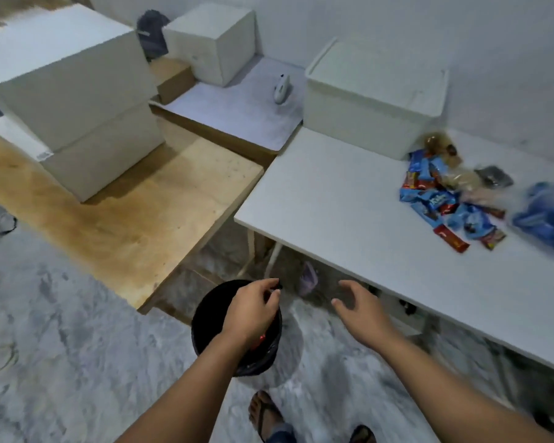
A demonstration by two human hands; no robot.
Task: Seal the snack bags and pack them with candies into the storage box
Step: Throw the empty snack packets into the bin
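The white storage box (375,100) stands lidded at the back of the white table (327,206). To its right lies a heap of blue and red candies (442,203), with clear snack bags (442,148) behind it and a crumpled blue bag (547,215) at the frame edge. My left hand (253,311) hangs over a black bin (205,314) on the floor, its curled fingertips pinching a small dark scrap (279,286). My right hand (362,311) hovers open and holds nothing, below the table's front edge.
A small white hand-held device (281,89) lies on a lower white surface behind. A wooden table (125,219) at left carries stacked white boxes (68,91); another white box (215,43) stands farther back. My sandalled feet are on the grey floor.
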